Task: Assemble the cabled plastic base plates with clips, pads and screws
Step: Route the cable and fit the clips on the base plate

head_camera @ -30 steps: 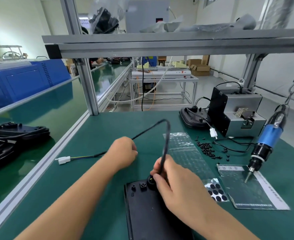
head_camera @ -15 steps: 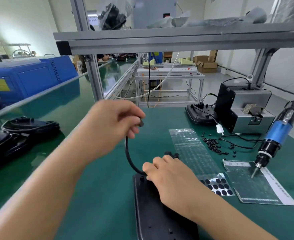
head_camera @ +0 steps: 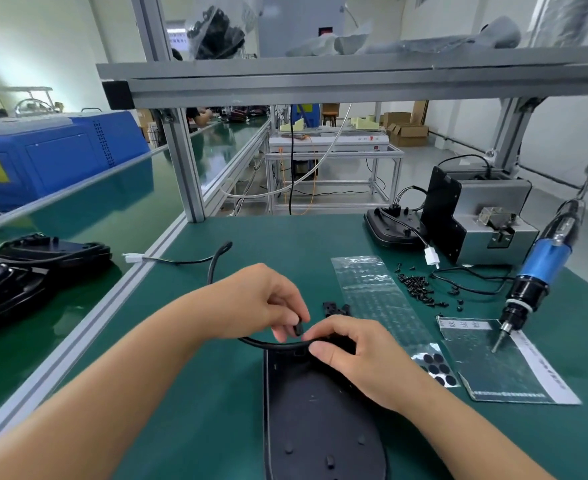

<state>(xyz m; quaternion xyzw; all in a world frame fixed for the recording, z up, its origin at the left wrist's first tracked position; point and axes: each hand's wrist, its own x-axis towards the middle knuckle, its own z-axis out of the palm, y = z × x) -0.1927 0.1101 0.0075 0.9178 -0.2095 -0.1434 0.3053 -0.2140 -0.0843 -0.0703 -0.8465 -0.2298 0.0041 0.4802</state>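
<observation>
Head view: we note the black base plate point(head_camera: 315, 420) lying flat on the green bench point(head_camera: 188, 403) nearest us. At its far end our right hand point(head_camera: 358, 358) pinches the black cable point(head_camera: 272, 344), while our left hand point(head_camera: 256, 303) pinches a small black clip point(head_camera: 299, 329) just above that cable. Beyond lie a pad sheet point(head_camera: 436, 368), loose screws point(head_camera: 419, 289) and the hanging blue screwdriver point(head_camera: 538, 268).

matt black plastic base plate point(head_camera: 320, 420), green matt table point(head_camera: 216, 393) — aluminium frame point(head_camera: 320, 83)
</observation>
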